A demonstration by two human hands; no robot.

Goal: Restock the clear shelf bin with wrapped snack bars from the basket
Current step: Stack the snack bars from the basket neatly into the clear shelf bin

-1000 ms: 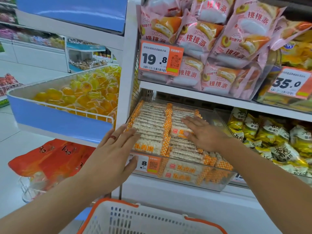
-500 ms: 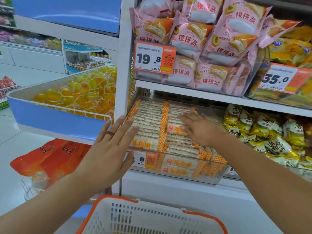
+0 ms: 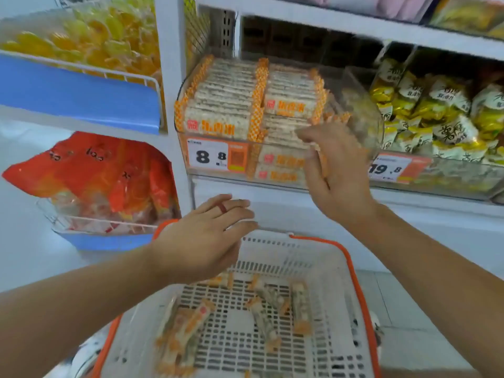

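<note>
Bars (image 3: 261,317) lie scattered on the floor of the white basket (image 3: 321,257), and the left hand (image 3: 201,238), which was at the bin's left front corner a second ago, now hovers over the basket's far rim with fingers straight and empty. Beyond it the right hand (image 3: 335,173) has lifted off the stacked rows, fingers loose, holding nothing, before the front wall of the clear shelf bin (image 3: 362,110). Tidying looks finished; I judge another pick comes next.

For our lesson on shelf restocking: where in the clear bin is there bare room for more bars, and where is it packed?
Free: the clear bin's right side, between the right stack of snack bars and the bin's right wall. Crowded: the left and middle, filled with stacked bars. The basket floor has bare gaps between loose bars.
</note>
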